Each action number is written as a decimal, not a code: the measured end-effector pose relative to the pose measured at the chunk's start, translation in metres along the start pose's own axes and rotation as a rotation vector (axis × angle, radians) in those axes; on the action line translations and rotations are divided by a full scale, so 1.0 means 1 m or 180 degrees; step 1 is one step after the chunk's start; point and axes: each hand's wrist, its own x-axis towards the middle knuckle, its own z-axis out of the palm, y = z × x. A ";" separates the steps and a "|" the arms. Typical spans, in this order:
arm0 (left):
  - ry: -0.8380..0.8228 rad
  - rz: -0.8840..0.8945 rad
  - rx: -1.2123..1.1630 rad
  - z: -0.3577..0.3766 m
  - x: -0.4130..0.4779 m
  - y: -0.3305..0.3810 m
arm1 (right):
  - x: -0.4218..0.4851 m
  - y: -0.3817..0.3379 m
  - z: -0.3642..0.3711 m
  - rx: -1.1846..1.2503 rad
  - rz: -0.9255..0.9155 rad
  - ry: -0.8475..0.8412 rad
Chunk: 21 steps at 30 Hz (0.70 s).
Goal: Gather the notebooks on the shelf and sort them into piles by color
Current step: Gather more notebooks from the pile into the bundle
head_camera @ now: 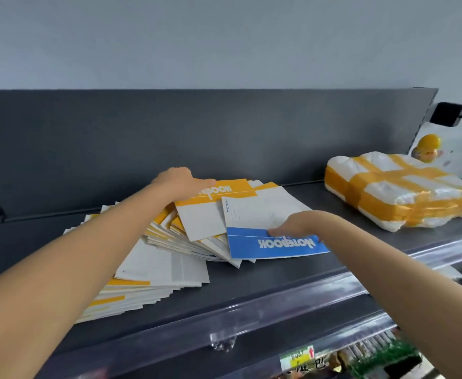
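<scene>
Sorting barely begun: left hand (182,179) flat on the mixed heap (153,258), right hand (292,224) pinching one blue notebook (276,243), no piles yet

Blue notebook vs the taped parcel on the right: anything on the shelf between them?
Head view: nothing. Between the blue notebook, held by the right hand, and the taped parcel, only bare dark shelf shows.

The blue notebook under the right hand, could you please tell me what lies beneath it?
The blue notebook rests on fanned white and yellow notebooks, edges showing left; whatever is directly beneath is covered.
</scene>
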 end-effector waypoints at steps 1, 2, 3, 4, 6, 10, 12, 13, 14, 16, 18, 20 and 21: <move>-0.0012 0.0020 -0.0061 -0.002 0.001 0.002 | 0.006 0.001 0.001 -0.0003 -0.0035 0.0017; -0.0033 0.0073 -0.0102 -0.003 0.003 0.003 | 0.013 0.002 0.001 0.0025 -0.0062 -0.0002; -0.0066 0.0130 -0.0103 -0.004 0.004 0.004 | 0.019 0.004 0.002 0.0075 -0.0084 -0.0012; -0.0088 0.0182 -0.0103 -0.005 0.004 0.005 | 0.026 0.005 0.002 0.0149 -0.0098 -0.0010; -0.0173 0.0220 -0.0212 -0.006 0.006 0.005 | 0.038 0.008 -0.001 0.0195 -0.0131 0.0139; -0.0412 0.0156 -0.0662 -0.002 0.012 0.008 | 0.056 0.002 -0.005 0.0054 -0.0311 0.0238; -0.0408 0.0088 -0.0934 0.000 0.018 0.010 | 0.063 -0.005 -0.003 0.0233 -0.0437 0.0251; -0.0432 0.0024 -0.1098 0.000 0.021 0.011 | 0.066 -0.007 -0.002 0.0417 -0.0422 0.0364; -0.0467 -0.0038 -0.1221 0.000 0.024 0.012 | 0.069 -0.008 -0.001 0.0644 -0.0344 0.0555; -0.0567 -0.0074 -0.1270 -0.002 0.028 0.017 | 0.072 -0.009 0.000 0.1213 0.0176 0.0978; -0.0640 -0.0014 -0.1138 -0.003 0.029 0.024 | 0.071 -0.007 -0.002 0.2054 0.0624 0.1104; -0.0706 0.0153 -0.0808 -0.003 0.024 0.034 | 0.072 -0.005 -0.007 0.2854 0.0747 0.1120; -0.0772 0.0243 -0.0617 -0.002 0.021 0.038 | 0.072 -0.003 -0.009 0.3261 0.0736 0.1112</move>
